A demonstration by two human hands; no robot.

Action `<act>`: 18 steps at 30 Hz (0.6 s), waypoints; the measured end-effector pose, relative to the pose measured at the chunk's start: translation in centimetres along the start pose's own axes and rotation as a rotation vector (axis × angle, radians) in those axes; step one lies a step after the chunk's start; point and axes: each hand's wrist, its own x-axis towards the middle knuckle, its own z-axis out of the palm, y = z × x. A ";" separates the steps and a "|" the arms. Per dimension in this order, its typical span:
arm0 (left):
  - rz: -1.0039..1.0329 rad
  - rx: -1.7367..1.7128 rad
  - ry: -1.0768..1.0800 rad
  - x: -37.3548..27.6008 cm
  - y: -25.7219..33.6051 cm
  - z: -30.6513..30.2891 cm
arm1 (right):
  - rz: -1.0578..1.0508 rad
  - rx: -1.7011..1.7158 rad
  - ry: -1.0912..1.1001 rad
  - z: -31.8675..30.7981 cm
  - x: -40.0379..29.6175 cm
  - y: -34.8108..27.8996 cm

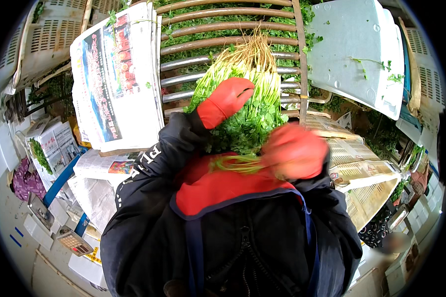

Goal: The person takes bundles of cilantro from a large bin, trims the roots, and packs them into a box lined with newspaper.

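Observation:
A large bunch of coriander [262, 105] lies before me on a rack of metal bars, its pale roots pointing away from me and its leaves towards my body. My left hand [228, 98], in a red rubber glove, is over the stems with its fingers together; whether it grips them is hidden. Low on the right, my right hand [295, 150], also red-gloved, is blurred by motion. A few thin green stems [239, 164] stick out of its left side, in front of my red apron [223, 191].
A thick stack of newspapers [133, 118] stands left of the rack [226, 26], with loose greens beneath the bars. White foam lids [342, 48] bearing stray sprigs lie to the right. Plastic crates [371, 163] are by my right elbow; a calculator [74, 241] is at lower left.

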 end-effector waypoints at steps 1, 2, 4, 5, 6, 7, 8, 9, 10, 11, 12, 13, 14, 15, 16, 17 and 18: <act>0.034 0.058 0.013 -0.3 0.1 0.4 | -0.006 0.278 0.424 -0.7 -0.9 1.0; 0.065 0.117 0.029 -0.8 0.2 0.9 | -0.122 0.508 0.843 -1.5 -1.7 2.2; 0.155 0.297 0.070 -1.7 0.4 2.7 | 0.307 0.215 1.031 -5.2 -1.2 4.5; 0.160 0.356 0.018 -1.8 1.3 3.3 | 0.642 -0.028 0.882 -6.3 -1.4 6.8; 0.165 0.415 -0.037 -1.9 2.3 3.6 | 0.777 -0.198 0.733 -6.3 -1.4 9.1; 0.167 0.476 -0.090 -1.8 2.9 4.0 | 0.904 -0.365 0.572 -6.2 -1.3 11.4; 0.108 0.544 -0.239 -2.2 2.4 4.8 | 0.877 -0.542 0.471 -6.5 -1.3 13.9; 0.130 0.594 -0.250 -2.7 2.1 5.2 | 0.846 -0.715 0.368 -6.8 -1.2 15.8; 0.154 0.645 -0.260 -2.8 1.9 5.3 | 0.843 -0.804 0.334 -6.9 -0.7 16.5; 0.180 0.696 -0.270 -3.0 1.6 5.4 | 0.900 -0.870 0.278 -7.0 -0.4 16.6; 0.175 0.688 -0.281 -3.1 1.4 5.3 | 0.954 -0.935 0.212 -7.2 0.5 16.1; 0.195 0.711 -0.272 -3.4 1.1 5.4 | 1.007 -1.001 0.147 -7.3 1.2 15.7; 0.216 0.734 -0.263 -3.7 0.6 5.6 | 1.070 -0.999 0.145 -7.2 1.5 15.5; 0.237 0.758 -0.250 -3.7 0.5 5.6 | 1.056 -0.986 0.087 -7.2 1.8 15.5; 0.240 0.750 -0.245 -3.7 0.3 5.6 | 1.043 -0.973 0.030 -7.4 1.9 15.6; 0.244 0.742 -0.241 -3.7 0.2 5.6 | 1.030 -0.960 -0.026 -7.5 2.0 15.6; 0.254 0.728 -0.241 -3.8 0.3 5.7 | 0.962 -0.947 -0.069 -8.0 1.3 16.6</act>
